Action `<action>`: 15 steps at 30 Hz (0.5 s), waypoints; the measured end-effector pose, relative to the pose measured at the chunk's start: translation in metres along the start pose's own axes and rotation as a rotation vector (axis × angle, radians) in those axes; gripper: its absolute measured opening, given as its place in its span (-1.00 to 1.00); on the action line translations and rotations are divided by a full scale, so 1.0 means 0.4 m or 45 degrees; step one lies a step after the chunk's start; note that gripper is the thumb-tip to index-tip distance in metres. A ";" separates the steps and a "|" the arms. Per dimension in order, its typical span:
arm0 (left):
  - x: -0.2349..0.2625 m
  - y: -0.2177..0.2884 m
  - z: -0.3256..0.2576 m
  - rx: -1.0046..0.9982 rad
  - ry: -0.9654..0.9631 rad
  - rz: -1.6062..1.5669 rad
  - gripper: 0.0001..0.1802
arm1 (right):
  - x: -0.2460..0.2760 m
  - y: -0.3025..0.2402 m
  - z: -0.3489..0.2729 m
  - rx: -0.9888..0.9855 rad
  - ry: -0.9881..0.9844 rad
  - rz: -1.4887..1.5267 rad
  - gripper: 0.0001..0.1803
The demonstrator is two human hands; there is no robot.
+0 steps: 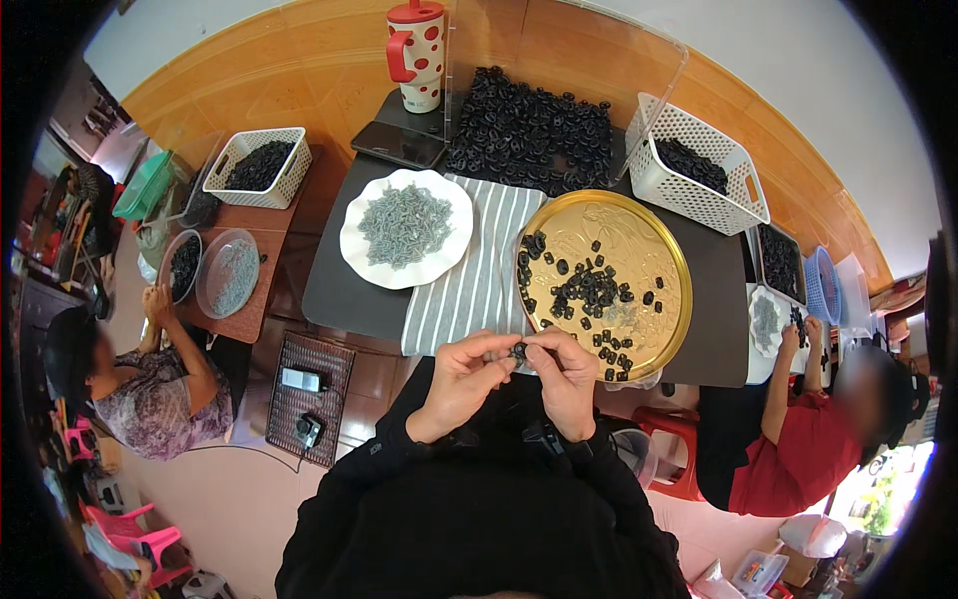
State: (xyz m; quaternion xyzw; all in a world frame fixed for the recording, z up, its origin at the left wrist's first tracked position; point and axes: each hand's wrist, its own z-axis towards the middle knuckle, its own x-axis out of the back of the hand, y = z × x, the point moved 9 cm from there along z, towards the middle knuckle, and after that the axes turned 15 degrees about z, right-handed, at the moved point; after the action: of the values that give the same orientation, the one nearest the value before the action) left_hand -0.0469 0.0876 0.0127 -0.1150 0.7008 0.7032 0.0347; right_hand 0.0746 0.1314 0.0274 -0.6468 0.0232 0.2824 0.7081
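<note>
Black, the small part (519,351) sits in front of me, pinched at the closed fingertips of my left hand (459,385) and right hand (567,387), which hide its long axis. The gold tray (661,255) lies ahead, nearer my right; ahead-left, the white plate (353,246) overlaps the striped cloth (461,307).

We wear a matte black top (479,519), directly below the grip. Its long sleeves (371,459), black too, stop just behind our bare left hand (464,387) and right hand (565,384). Near each sleeve's end, below the grip, sits a small dark strap-like piece (547,437), its details too dim to tell.
</note>
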 end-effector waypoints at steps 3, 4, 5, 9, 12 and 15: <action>-0.004 0.004 -0.001 -0.016 0.000 -0.010 -0.67 | 0.000 0.001 -0.004 -0.004 0.027 0.023 -0.91; -0.006 0.004 -0.001 -0.018 0.008 -0.011 -0.67 | 0.001 0.000 -0.005 -0.001 0.039 0.024 -0.91; -0.004 0.001 -0.002 -0.018 0.016 -0.016 -0.67 | 0.001 0.003 -0.006 -0.002 0.040 0.023 -0.91; 0.000 -0.006 -0.002 -0.020 0.020 0.013 -0.67 | 0.004 0.012 -0.009 -0.020 0.081 0.024 -0.93; 0.001 -0.009 -0.005 -0.006 0.033 0.007 -0.68 | 0.003 0.008 -0.006 0.000 0.064 0.014 -0.93; 0.001 -0.006 -0.006 -0.023 0.043 -0.007 -0.69 | 0.003 0.009 -0.005 0.016 0.034 0.012 -0.93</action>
State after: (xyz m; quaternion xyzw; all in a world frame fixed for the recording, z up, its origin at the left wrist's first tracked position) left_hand -0.0463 0.0851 0.0103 -0.1291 0.6945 0.7074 0.0237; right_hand 0.0749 0.1301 0.0234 -0.6460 0.0375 0.2769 0.7104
